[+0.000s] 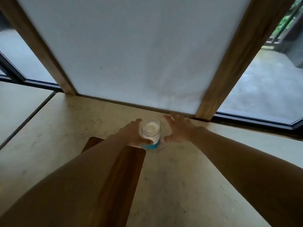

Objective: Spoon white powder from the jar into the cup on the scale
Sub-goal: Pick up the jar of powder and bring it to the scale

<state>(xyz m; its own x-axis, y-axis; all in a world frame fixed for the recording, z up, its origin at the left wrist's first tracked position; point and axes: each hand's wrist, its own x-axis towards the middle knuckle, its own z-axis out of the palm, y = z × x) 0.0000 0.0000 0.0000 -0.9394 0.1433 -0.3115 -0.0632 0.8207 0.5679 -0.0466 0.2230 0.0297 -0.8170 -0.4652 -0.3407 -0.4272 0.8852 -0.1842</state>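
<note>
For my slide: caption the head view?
Left hand grips the powder jar; open right hand beside it.

Two bare forearms enter from the bottom of the view, one at each lower corner, and they narrow toward the wrists. No sleeve, cuff or fabric covers either arm along the whole visible length. The left hand (133,133) is bare: no glove, ring, watch or band shows on it or on its wrist. The right hand (178,128) is likewise bare, with no jewellery, strap or covering on the wrist or fingers. The fingers look slim and the nails cannot be made out through the motion blur. No marks or tattoos are visible on the arms in this soft, dim picture.
</note>
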